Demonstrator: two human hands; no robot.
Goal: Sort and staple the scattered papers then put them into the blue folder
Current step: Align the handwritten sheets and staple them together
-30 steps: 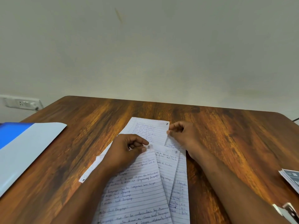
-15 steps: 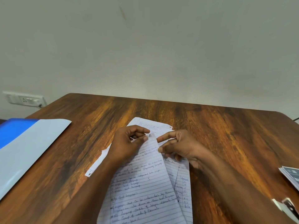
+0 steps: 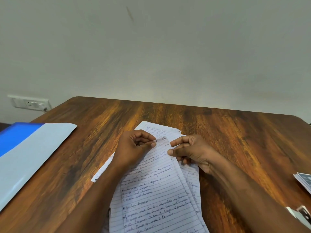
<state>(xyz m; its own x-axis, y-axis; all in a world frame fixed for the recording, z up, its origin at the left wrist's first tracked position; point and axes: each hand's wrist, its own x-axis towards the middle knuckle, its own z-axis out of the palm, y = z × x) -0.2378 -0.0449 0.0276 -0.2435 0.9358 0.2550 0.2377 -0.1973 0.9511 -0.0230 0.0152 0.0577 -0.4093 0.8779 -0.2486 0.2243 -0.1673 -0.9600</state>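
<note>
The lined papers [image 3: 156, 190] were held fanned over the wooden surface [image 3: 235, 140], pinched at their top corners by the left hand [image 3: 133, 148] and right hand [image 3: 193, 152]. The blue folder [image 3: 25, 153] lay open at far left.

Circled "3" on lined sheet [image 3: 164, 182]

White lined handwritten paper sheets [image 3: 156, 195] fanned at table centre, overlapping, top sheet lifted w/ circled page no. at corner; one sheet flat behind. Blue folder [image 3: 18, 137] at left edge, open, pale grey inside facing up.
</note>
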